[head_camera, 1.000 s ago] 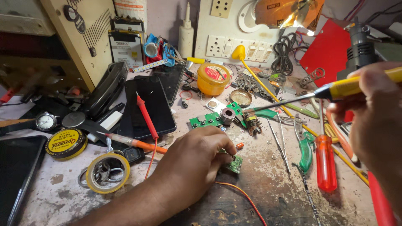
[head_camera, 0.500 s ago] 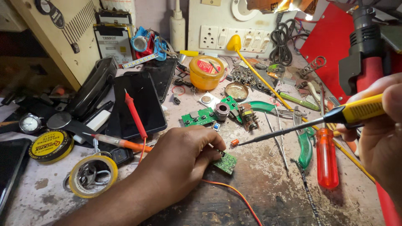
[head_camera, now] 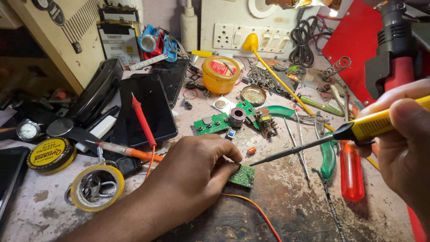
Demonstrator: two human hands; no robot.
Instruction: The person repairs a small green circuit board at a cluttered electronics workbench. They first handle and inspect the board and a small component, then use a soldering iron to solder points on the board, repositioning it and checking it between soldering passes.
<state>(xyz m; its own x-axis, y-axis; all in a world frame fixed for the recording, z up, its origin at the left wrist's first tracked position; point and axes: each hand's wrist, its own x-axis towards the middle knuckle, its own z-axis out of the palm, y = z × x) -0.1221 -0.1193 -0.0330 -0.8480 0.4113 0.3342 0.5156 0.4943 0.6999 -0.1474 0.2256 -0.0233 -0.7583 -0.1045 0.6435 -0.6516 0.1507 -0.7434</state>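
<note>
I watch the left hand (head_camera: 192, 172) pinch a small green circuit board (head_camera: 242, 175); the right hand (head_camera: 401, 148) clamps a soldering iron (head_camera: 340, 134) whose tip risks scorching nearby fingertips.

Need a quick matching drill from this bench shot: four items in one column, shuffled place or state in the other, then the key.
1. soldering iron
2. small board
3. red probe
4. tape roll

A. lying across a dark phone
B. pinned to the bench under left hand fingers
C. held in right hand, tip near the small board
D. flat on the bench, bottom left, metal bits inside

Pairs: 1-C, 2-B, 3-A, 4-D
</note>
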